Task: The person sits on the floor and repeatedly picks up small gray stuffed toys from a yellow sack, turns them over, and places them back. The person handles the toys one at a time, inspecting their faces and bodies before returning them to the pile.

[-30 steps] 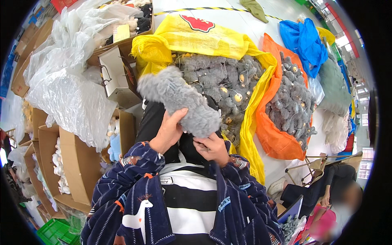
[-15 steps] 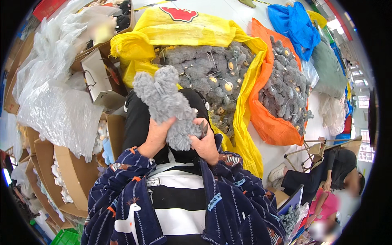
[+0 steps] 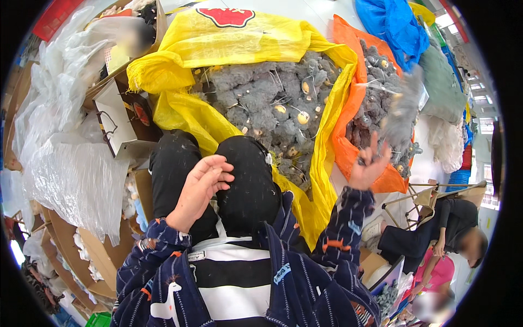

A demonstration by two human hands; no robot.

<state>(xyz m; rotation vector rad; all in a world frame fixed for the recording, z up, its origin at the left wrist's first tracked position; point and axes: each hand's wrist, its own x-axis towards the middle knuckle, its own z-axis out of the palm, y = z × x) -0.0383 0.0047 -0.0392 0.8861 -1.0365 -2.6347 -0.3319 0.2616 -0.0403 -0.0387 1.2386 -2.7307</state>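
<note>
My left hand [image 3: 199, 188] hangs open over my black-trousered knees [image 3: 239, 174], fingers loosely curled and holding nothing. My right hand [image 3: 370, 166] is stretched out to the right over the orange bag [image 3: 348, 147], fingers pointing up. A blurred grey plush toy [image 3: 404, 109] is just above those fingertips, over the orange bag's grey toys. I cannot tell whether the fingers still grip it. In front of my knees a yellow bag [image 3: 180, 111] lies open, full of grey plush toys [image 3: 267, 103].
Clear plastic sheeting [image 3: 71, 163] and open cardboard boxes [image 3: 117, 117] crowd the left. Blue [image 3: 392, 22] and green bags lie at the far right. Another person in black [image 3: 436, 229] bends over by a folding frame at the lower right.
Both hands held the grey plush toy in front of me. My right hand has swung it out right over the orange bag, and my left hand has let go and dropped to my knees.
</note>
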